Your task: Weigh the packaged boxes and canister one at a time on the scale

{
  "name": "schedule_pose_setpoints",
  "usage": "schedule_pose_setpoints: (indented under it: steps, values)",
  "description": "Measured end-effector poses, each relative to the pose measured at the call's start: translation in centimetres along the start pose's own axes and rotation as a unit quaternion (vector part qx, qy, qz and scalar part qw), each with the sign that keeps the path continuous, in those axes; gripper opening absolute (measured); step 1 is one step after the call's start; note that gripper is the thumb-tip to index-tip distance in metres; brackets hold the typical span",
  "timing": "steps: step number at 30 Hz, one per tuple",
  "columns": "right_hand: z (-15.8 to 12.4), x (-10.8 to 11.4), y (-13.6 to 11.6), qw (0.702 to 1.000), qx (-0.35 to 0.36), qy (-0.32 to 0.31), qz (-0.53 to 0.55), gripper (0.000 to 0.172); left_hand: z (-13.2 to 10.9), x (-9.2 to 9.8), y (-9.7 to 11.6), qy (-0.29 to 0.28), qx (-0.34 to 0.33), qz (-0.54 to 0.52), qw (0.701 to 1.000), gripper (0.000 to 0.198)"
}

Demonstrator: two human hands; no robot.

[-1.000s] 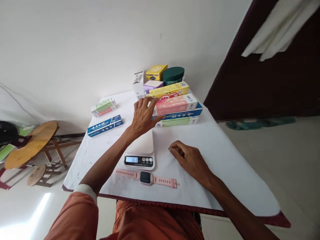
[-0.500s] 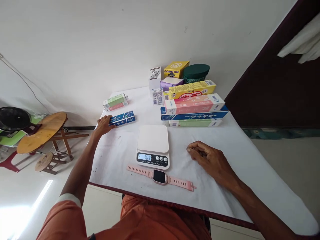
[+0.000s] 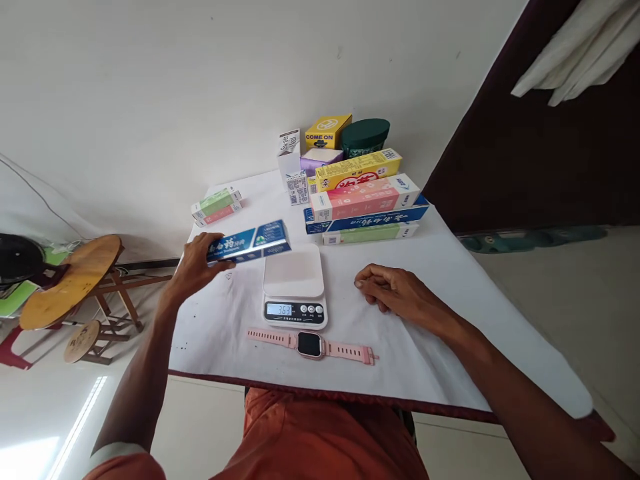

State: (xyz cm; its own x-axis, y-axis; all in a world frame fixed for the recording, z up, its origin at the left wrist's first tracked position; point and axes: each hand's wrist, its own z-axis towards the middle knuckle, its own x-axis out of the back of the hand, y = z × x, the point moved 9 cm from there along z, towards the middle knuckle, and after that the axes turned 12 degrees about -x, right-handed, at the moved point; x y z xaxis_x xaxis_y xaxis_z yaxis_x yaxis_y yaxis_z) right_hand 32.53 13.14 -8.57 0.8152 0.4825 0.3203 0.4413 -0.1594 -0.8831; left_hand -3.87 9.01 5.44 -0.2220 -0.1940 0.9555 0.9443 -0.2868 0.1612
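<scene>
My left hand (image 3: 196, 267) grips one end of a long blue toothpaste box (image 3: 249, 242) and holds it in the air, its far end over the left rim of the white kitchen scale (image 3: 295, 283). The scale's pan is bare and its display shows 363. My right hand (image 3: 395, 291) rests on the white tablecloth (image 3: 450, 320) to the right of the scale, fingers curled loosely with nothing visible in them. A pink smartwatch (image 3: 310, 343) lies flat in front of the scale.
A stack of long boxes (image 3: 365, 207) sits behind the scale, with a yellow box (image 3: 327, 131), a green round tin (image 3: 364, 136) and small cartons behind it. Two small boxes (image 3: 217, 205) lie at the far left. Wooden stools (image 3: 70, 280) stand left of the table.
My left hand went from the stack of boxes to the blue box at the left, took hold of it and lifted it toward the scale. The right hand stayed put.
</scene>
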Motion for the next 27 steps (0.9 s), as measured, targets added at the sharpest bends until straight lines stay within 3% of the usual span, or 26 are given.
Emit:
schedule_pose_setpoints:
  steps: [4, 8, 13, 18, 22, 27]
  values:
    - [-0.2, 0.6, 0.0, 0.998, 0.013, 0.027, 0.049, 0.037, 0.9, -2.4, 6.0, -0.050, -0.060, -0.012, 0.997, 0.048]
    - [-0.6, 0.7, -0.2, 0.997, 0.033, 0.031, 0.059, 0.036, 1.4, -5.7, 8.9, -0.092, -0.080, -0.041, 0.992, 0.044]
    - [-0.6, 0.7, -0.3, 0.997, 0.042, 0.032, 0.056, 0.036, 1.6, -6.9, 8.9, -0.109, -0.073, -0.054, 0.990, 0.048]
    - [-0.6, 0.8, -0.2, 0.997, 0.038, 0.036, 0.058, 0.036, 1.5, -5.0, 9.0, -0.098, -0.080, -0.057, 0.990, 0.072]
    - [-0.7, 0.8, -0.2, 0.997, 0.034, 0.035, 0.061, 0.036, 1.5, -3.7, 9.6, -0.076, -0.096, -0.051, 0.991, 0.073]
    - [-0.7, 0.8, -0.4, 0.996, 0.038, 0.036, 0.066, 0.036, 1.6, -5.4, 10.2, -0.092, -0.118, -0.041, 0.988, 0.065]
